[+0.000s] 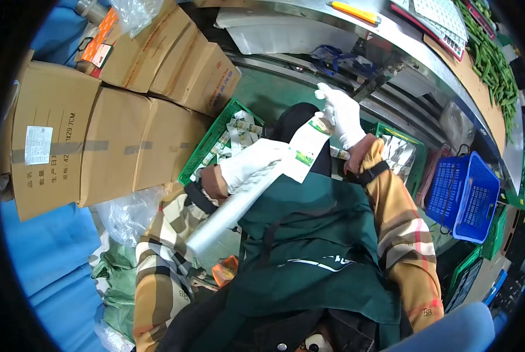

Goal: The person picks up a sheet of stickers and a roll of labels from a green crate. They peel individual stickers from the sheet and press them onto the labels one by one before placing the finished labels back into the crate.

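My left hand (253,161), in a white glove, is closed around a long, shiny, silvery-white film bundle (233,205) that slants down toward my left forearm. Beyond its fingers spreads a white packet (303,149) with green print, apparently flat. My right hand (343,114), also gloved, is at the packet's upper end; its thumb side grips the edge while some fingertips point upward. Below and to the left, a green crate (201,154) contains several similar printed packets (239,132). A dark green apron (315,229) covers my lap.
Cardboard boxes (113,141) are stacked at left. A metal workbench (415,47) bears a yellow cutter knife (356,12) and green beans (494,70). At right are a blue basket (461,196) and another green crate (418,146) with silvery packets. Clear plastic (130,214) lies beside the boxes.
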Available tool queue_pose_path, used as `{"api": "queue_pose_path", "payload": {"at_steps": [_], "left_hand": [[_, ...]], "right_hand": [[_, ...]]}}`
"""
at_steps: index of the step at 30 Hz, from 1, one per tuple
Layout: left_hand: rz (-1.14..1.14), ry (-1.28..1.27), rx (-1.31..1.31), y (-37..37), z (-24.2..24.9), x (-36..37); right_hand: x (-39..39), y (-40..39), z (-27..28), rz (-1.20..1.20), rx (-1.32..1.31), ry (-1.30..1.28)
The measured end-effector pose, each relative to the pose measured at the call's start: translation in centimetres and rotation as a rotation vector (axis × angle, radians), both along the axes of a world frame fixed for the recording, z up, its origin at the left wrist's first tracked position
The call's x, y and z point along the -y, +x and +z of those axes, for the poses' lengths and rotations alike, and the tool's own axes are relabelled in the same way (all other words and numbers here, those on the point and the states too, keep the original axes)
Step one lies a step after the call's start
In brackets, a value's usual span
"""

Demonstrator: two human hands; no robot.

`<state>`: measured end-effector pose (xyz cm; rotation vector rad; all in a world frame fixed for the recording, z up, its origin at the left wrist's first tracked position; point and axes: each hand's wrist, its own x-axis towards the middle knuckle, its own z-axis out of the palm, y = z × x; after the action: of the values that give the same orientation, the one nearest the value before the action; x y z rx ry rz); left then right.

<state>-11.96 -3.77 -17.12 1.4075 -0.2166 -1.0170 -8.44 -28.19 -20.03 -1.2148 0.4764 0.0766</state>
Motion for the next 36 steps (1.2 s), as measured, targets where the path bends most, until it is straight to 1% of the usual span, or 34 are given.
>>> {"api": "queue_pose_path", "payload": {"at_steps": [1,2,3,4,5,6,9,12,15,19,21,23,24,26,27,29,30,31,33,34,36], "left_hand": [[0.026,0.002,0.149,-0.2,-0.1,0.7],[0.107,0.044,-0.014,-0.5,-0.1,1.4],[0.153,0.046,-0.025,-0.7,-0.3,1.9],[0.195,0.049,-0.038,-0.8,-0.5,2.4],[0.234,0.053,-0.051,-1.0,-0.7,2.8],[0.240,0.055,-0.031,-1.2,-0.4,3.0],[0.333,0.037,-0.095,-1.4,0.0,4.3],[0.339,0.128,-0.101,-1.6,1.4,4.9],[0.326,0.144,-0.052,-1.7,1.3,5.0],[0.325,0.146,-0.078,-1.7,1.1,4.8],[0.361,0.132,-0.112,-1.9,1.5,5.2],[0.310,0.139,-0.026,-1.8,0.7,4.8],[0.285,0.141,0.016,-1.8,0.3,4.6],[0.308,0.103,0.012,-2.0,-0.2,4.3],[0.318,0.084,0.011,-1.9,-0.1,4.2],[0.240,0.121,-0.076,-1.5,0.4,3.8],[0.203,0.141,-0.123,-1.4,0.7,3.5],[0.176,0.159,-0.146,-1.4,1.0,3.0],[0.119,0.197,-0.190,-1.4,1.3,2.0],[0.060,0.241,-0.145,-1.3,1.2,1.4],[0.008,0.318,-0.064,-1.2,1.6,0.9]], "right_hand": [[0.3,-0.7,0.9,-0.061,0.003,-0.084],[0.4,-1.8,2.0,-0.085,0.045,-0.315],[0.2,-3.3,3.6,-0.103,0.041,-0.277],[0.4,-5.1,4.2,-0.025,0.082,-0.227],[0.1,-7.1,5.2,0.051,-0.035,-0.226],[-0.1,-9.0,5.9,0.149,-0.104,-0.163],[-1.4,-12.3,4.8,0.242,-0.201,-0.220],[-1.8,-12.6,4.0,0.230,-0.161,-0.176],[-2.0,-12.1,3.3,0.232,-0.138,-0.212],[-2.3,-11.6,2.0,0.256,-0.117,-0.281],[-2.9,-11.6,0.6,0.216,-0.081,-0.401],[-3.3,-11.6,0.5,0.191,-0.066,-0.560],[-3.2,-11.6,0.6,0.215,-0.064,-0.681],[-2.6,-11.3,0.9,0.260,-0.054,-0.923],[-1.8,-11.4,0.7,0.274,-0.007,-1.025],[-0.1,-11.0,0.8,0.192,-0.182,-0.397],[0.8,-10.9,2.6,0.151,-0.205,-0.142],[1.2,-10.6,3.3,0.123,-0.202,-0.076],[1.2,-10.2,3.2,0.048,-0.119,0.015],[1.2,-10.1,2.8,0.081,-0.106,0.008],[0.1,-10.2,2.2,0.059,-0.118,0.001]]}}
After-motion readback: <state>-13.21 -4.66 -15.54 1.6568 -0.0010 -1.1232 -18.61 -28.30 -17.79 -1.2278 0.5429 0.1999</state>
